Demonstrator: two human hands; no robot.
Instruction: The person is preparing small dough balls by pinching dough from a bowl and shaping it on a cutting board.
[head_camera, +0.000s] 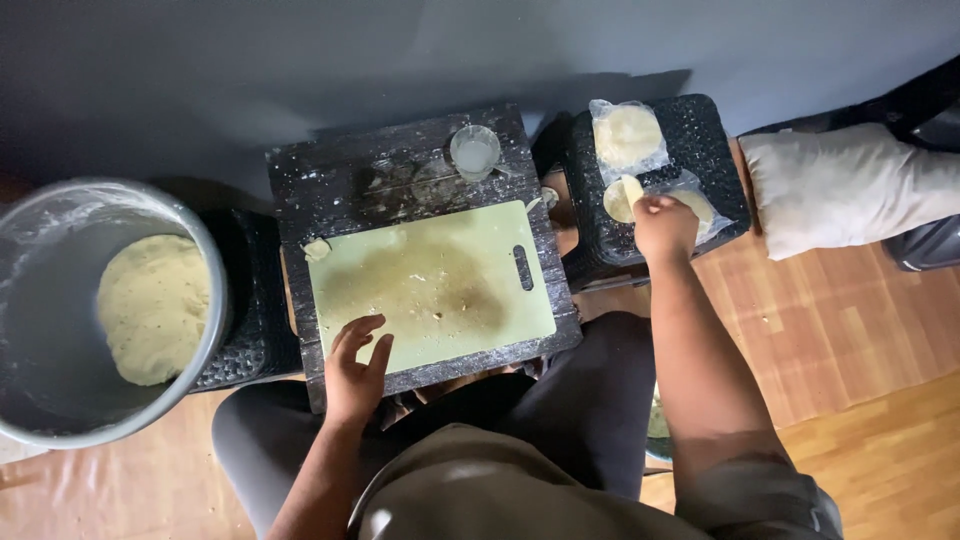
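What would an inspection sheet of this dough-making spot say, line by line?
Surface: pale green cutting board, smeared, on a floury dark stool.
Job's things: flat dough rounds on plastic sheets on a second dark stool; dough mass in a grey tub.
Clutter: small clear cup; dough scrap.
Hands: left hand rests open on the board; right hand pinches a dough round.
Cables: nothing seen.
Surroundings: wooden floor, grey wall, white sack.
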